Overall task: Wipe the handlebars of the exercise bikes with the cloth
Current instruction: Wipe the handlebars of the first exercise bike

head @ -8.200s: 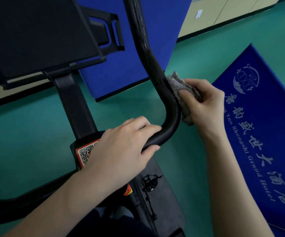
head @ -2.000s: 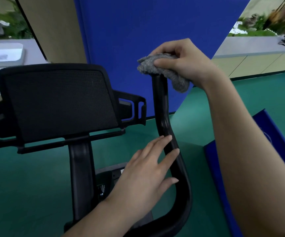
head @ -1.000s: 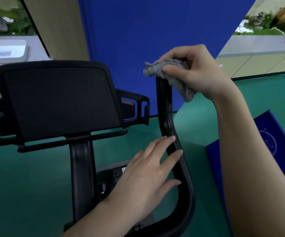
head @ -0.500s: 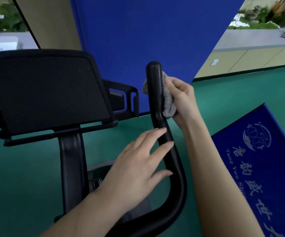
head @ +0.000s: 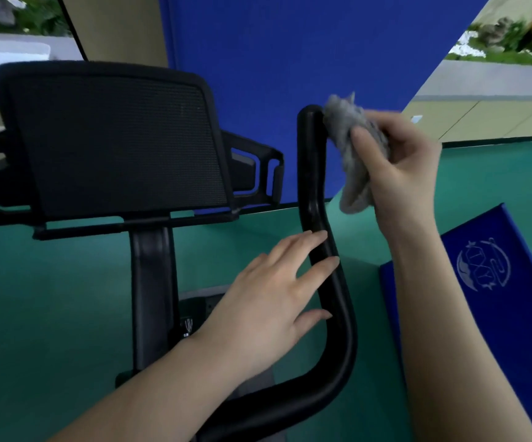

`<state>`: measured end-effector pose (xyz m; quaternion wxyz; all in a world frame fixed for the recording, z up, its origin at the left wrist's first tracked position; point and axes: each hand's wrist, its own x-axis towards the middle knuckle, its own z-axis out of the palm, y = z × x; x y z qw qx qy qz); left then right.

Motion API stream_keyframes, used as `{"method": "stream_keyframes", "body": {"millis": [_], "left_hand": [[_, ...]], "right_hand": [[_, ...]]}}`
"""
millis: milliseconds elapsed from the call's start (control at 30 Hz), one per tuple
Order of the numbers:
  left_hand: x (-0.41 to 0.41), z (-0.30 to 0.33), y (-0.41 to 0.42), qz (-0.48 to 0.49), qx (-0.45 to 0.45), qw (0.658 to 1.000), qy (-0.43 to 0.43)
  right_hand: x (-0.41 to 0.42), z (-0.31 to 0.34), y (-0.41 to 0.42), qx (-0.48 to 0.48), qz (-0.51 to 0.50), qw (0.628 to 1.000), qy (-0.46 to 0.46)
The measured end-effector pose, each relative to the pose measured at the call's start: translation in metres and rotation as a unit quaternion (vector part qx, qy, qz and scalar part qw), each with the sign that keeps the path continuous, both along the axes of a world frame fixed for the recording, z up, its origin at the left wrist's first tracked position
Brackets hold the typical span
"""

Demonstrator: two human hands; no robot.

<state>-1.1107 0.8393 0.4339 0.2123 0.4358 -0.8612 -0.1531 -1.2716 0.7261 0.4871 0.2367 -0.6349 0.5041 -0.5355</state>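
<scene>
Green floor all around, smooth and flat. Blue panel standing at the far side, with a tan wall to its left and low tan cupboards far right under a grey ledge. Blurry green plants up in both far corners. One blue mat lying near right, with a white round logo on it. One bike in view: one black mesh console on one black post, and one black bar bending up from near to far, its round tip at the top. Two bare hands. Left hand flat, fingers straight and spread, fingertips touching the left side of the bar about halfway up, holding nothing. Right hand curled round one grey cloth, thumb pressing it from the front. Cloth bunched up, just right of the bar tip, its top edge touching or almost touching the tip, hard to tell which, rest hanging down beside the bar.
</scene>
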Motion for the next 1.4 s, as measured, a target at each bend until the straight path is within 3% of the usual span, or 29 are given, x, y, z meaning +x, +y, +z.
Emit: {"method": "stream_keyframes", "body": {"millis": [133,433,667,1167,1400], "left_hand": [[0.002,0.001,0.001,-0.006,0.012,1.000,0.000],[0.000,0.009,0.016,-0.012,0.007,1.000,-0.003],[0.000,0.005,0.015,-0.018,0.037,0.999,-0.009],[0.001,-0.004,0.012,-0.023,0.023,0.999,0.042],[0.005,-0.002,0.012,-0.023,0.003,0.999,0.041]], "right_hand": [[0.024,0.010,-0.012,-0.061,-0.005,0.991,0.119],[0.003,-0.003,0.035,0.029,0.068,0.960,0.269],[0.037,0.034,-0.004,-0.102,0.030,0.958,0.266],[0.039,0.011,0.008,-0.082,0.080,0.919,0.378],[0.037,-0.004,0.038,-0.034,0.154,0.892,0.424]]}}
